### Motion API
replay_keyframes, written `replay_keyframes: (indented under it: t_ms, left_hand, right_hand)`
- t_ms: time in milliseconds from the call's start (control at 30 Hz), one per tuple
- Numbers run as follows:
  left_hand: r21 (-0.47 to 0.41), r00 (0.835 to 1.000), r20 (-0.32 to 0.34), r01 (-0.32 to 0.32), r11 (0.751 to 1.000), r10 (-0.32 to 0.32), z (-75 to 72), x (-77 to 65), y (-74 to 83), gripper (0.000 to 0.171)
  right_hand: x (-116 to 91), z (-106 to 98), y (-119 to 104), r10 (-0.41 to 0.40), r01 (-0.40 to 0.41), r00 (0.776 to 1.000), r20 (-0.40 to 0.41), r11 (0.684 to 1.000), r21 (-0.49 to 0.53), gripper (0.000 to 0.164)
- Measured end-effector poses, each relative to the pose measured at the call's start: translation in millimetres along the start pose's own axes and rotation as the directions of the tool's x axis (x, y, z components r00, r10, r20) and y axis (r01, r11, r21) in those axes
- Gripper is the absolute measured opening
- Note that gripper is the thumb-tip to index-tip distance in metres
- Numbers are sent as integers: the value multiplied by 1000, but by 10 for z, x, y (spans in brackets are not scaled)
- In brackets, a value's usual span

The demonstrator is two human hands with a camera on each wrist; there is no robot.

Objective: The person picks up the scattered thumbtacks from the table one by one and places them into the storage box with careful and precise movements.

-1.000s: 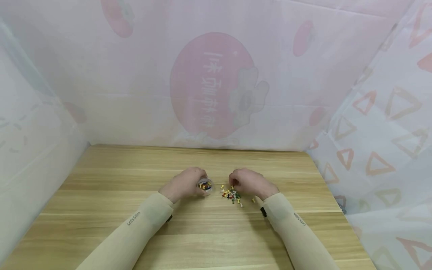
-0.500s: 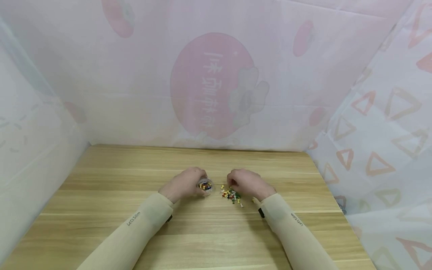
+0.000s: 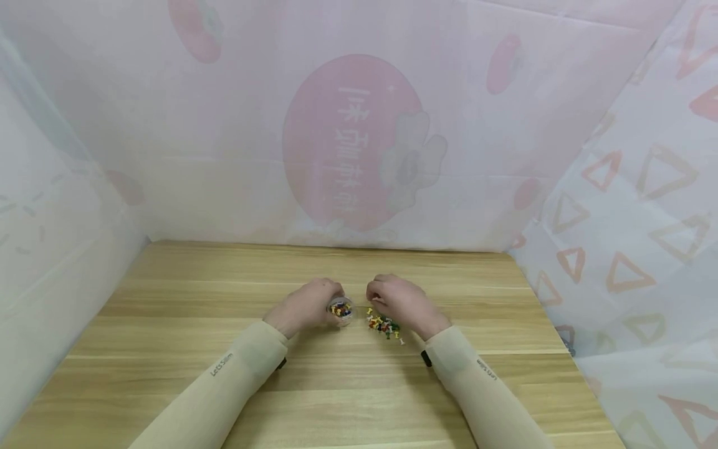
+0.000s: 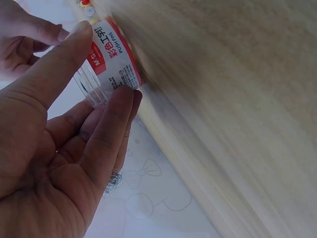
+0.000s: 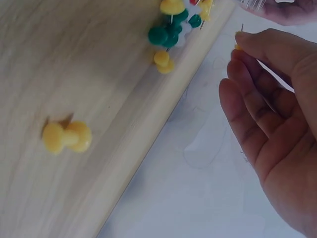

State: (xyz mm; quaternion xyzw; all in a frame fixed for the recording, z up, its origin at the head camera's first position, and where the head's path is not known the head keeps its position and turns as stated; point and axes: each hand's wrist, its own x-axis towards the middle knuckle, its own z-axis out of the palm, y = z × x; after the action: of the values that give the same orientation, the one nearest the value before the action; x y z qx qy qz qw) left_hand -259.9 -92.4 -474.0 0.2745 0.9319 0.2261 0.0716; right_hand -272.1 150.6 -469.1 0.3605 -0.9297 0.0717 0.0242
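we see pale sheets [image 3: 241,125], printed in pink at the back and red at the right, walling three sides. between them spreads our wood-grain surface [image 3: 348,399]. near its middle our left hand [image 3: 307,304] is clamped round a clear jar [image 4: 116,62] of push pins [image 3: 341,310]; our right hand [image 3: 402,302] pinches a yellow pin [image 5: 238,47], thumb and finger together. a loose heap of pins [image 3: 382,323] lies beside the jar, and a stray yellow pin [image 5: 67,136] lies apart from it.
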Motion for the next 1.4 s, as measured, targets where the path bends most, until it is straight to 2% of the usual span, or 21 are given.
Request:
replay_keyframes:
  t_ms: [367, 633, 867, 1067, 1267, 1400]
  left_hand:
    - [-15, 1000, -1, 10, 1000, -10, -36, -34, 25, 46]
    - [-20, 1000, 1, 1, 1000, -1, -38, -46, 20, 44]
    - [-17, 1000, 15, 1, 1000, -1, -28, -38, 2, 45]
    - [-45, 1000, 14, 5, 999, -4, -20, -30, -3, 44]
    - [-47, 1000, 9, 3, 999, -3, -12, -39, 10, 46]
    - [-43, 1000, 3, 2, 999, -2, -13, -43, 20, 47]
  right_hand:
    - [88, 3, -234, -34, 33, 994, -99, 999, -12, 6]
    - [172, 61, -342, -44, 43, 996, -80, 999, -7, 9]
    - [203, 103, -376, -47, 46, 994, -101, 999, -12, 11]
    - [210, 101, -355, -36, 36, 994, -99, 999, -5, 12]
    - [164, 88, -228, 25, -25, 996, -87, 1000, 4, 13]
    - [124, 90, -134, 58, -58, 997, -51, 998, -1, 13]
